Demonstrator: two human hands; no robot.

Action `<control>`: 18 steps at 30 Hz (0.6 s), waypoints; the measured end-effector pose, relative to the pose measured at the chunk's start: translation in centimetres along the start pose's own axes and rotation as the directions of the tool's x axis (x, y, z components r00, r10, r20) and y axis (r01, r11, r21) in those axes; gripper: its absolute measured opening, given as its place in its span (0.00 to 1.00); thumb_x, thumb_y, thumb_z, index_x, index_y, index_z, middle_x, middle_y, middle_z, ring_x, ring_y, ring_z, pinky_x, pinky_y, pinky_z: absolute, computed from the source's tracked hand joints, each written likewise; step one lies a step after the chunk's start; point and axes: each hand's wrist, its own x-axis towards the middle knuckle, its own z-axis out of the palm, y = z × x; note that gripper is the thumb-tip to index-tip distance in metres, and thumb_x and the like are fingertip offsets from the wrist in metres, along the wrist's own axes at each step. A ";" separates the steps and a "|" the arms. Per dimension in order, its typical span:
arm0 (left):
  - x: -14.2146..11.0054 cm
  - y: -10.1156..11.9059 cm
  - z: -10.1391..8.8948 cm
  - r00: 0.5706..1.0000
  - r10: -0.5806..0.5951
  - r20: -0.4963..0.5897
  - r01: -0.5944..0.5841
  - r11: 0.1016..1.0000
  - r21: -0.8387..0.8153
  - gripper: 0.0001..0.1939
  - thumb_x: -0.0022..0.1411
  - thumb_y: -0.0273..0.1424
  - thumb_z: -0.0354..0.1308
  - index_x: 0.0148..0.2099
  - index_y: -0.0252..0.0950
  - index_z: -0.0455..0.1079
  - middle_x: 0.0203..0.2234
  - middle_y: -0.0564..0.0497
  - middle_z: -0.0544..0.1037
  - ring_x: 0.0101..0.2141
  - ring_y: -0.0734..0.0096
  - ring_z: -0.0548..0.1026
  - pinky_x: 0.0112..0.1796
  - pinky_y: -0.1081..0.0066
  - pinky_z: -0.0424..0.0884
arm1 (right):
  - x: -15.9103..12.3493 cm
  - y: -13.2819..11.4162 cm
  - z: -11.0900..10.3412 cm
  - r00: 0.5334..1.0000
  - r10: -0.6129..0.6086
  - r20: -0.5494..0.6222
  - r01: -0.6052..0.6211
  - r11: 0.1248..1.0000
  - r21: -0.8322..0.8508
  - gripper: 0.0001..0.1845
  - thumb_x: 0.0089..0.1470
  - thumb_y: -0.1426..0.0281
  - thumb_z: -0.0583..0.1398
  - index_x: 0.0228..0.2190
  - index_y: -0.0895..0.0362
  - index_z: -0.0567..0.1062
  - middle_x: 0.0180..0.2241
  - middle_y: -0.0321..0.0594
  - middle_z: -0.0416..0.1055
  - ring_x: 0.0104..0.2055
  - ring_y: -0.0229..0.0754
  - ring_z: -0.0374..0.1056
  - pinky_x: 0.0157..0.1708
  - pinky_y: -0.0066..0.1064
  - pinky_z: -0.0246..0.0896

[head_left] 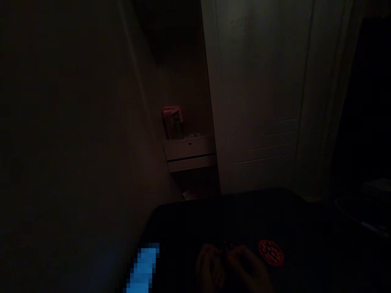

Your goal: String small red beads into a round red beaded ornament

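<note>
My left hand (209, 264) is at the bottom middle of the dim head view, its fingers curled inward. Close beside it, my right hand (249, 266) has its fingertips pinched together. Between the fingertips shows a small dark thing with red bits (225, 246), too dark to name, and both hands seem to hold it. To the right of my right hand, a flat round thing with a red rim and red spots (271, 252) lies on the dark surface (232, 215).
A glowing blue, blurred-out screen (143, 270) is at the lower left, near a wall (76, 142). Beyond the dark surface stand a pale cabinet door (259, 89) and a drawer unit (191, 149) with a red-topped package (172, 122) on top.
</note>
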 end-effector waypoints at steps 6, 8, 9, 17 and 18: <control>0.4 -0.3 -0.8 1.000 -0.007 0.013 0.007 1.000 0.004 0.25 0.36 0.47 0.75 0.24 0.37 0.66 0.07 0.63 0.59 0.09 0.85 0.53 0.12 0.80 0.46 | 0.1 0.8 -0.2 1.000 -0.005 0.004 0.004 0.999 0.033 0.19 0.47 0.53 0.70 0.26 0.55 0.77 0.23 0.34 0.72 0.28 0.41 0.68 0.30 0.29 0.64; 0.4 -0.4 -0.9 1.000 -0.002 0.026 0.002 1.000 0.006 0.25 0.37 0.48 0.75 0.24 0.37 0.66 0.07 0.63 0.59 0.09 0.85 0.52 0.12 0.80 0.46 | 0.0 0.8 -0.3 1.000 0.006 0.014 -0.006 1.000 0.029 0.18 0.47 0.54 0.70 0.26 0.55 0.76 0.23 0.34 0.71 0.28 0.41 0.67 0.30 0.28 0.64; 0.4 -0.4 -0.9 1.000 0.002 0.030 -0.002 1.000 0.005 0.26 0.37 0.48 0.75 0.23 0.37 0.66 0.07 0.63 0.59 0.09 0.85 0.52 0.12 0.80 0.46 | 0.0 0.8 -0.3 1.000 0.011 0.024 -0.012 1.000 0.029 0.17 0.47 0.55 0.70 0.26 0.55 0.76 0.23 0.34 0.71 0.28 0.41 0.67 0.30 0.28 0.64; 0.1 -0.1 -0.1 1.000 0.010 0.014 -0.010 1.000 0.017 0.29 0.30 0.51 0.75 0.21 0.37 0.64 0.05 0.63 0.57 0.08 0.86 0.50 0.11 0.80 0.46 | 0.0 0.8 -0.2 0.999 0.008 0.041 -0.008 1.000 -0.008 0.20 0.51 0.50 0.67 0.28 0.55 0.79 0.26 0.38 0.75 0.31 0.44 0.71 0.32 0.30 0.66; 0.1 0.0 0.0 1.000 0.011 0.006 -0.011 1.000 0.013 0.29 0.31 0.51 0.75 0.21 0.37 0.64 0.05 0.64 0.57 0.08 0.86 0.51 0.12 0.81 0.46 | 0.1 0.8 -0.2 0.999 0.010 0.032 -0.009 1.000 -0.012 0.21 0.50 0.50 0.67 0.28 0.55 0.79 0.26 0.38 0.75 0.31 0.44 0.71 0.32 0.30 0.66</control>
